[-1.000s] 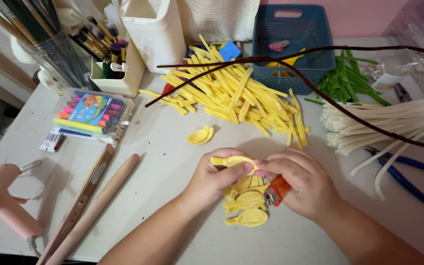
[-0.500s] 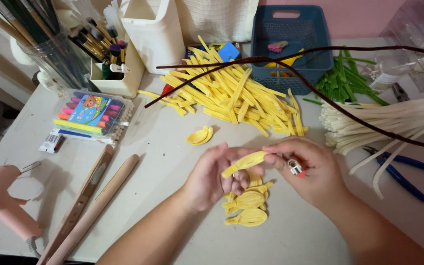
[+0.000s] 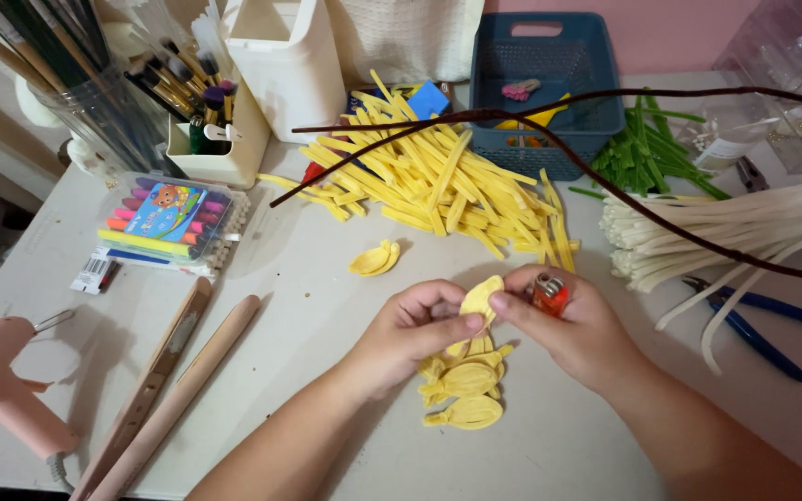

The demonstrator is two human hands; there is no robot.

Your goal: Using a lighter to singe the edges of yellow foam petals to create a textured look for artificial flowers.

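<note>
My left hand [image 3: 415, 329] and my right hand [image 3: 563, 325] meet over the table and pinch one yellow petal [image 3: 481, 299] between their fingertips. My right hand also holds an orange lighter [image 3: 549, 293] against its palm. Just below the hands lies a small heap of shaped yellow petals [image 3: 464, 394]. One more curled yellow petal [image 3: 375, 259] lies alone to the upper left of the hands. Behind them spreads a big pile of yellow strips [image 3: 438, 186].
A pink glue gun [image 3: 2, 390] lies at the left edge, with two wooden sticks [image 3: 174, 385] beside it. A marker case [image 3: 164, 218], brush holders [image 3: 206, 121] and a blue basket [image 3: 540, 83] stand at the back. White stems [image 3: 726, 232], green stems [image 3: 647, 153], blue-handled pliers [image 3: 758, 320] and dark wire branches [image 3: 605, 176] are on the right.
The lighter came up into view in my right hand. The petal was turned between both hands from lying flat to standing more upright. Both hands rose slightly above the petal heap.
</note>
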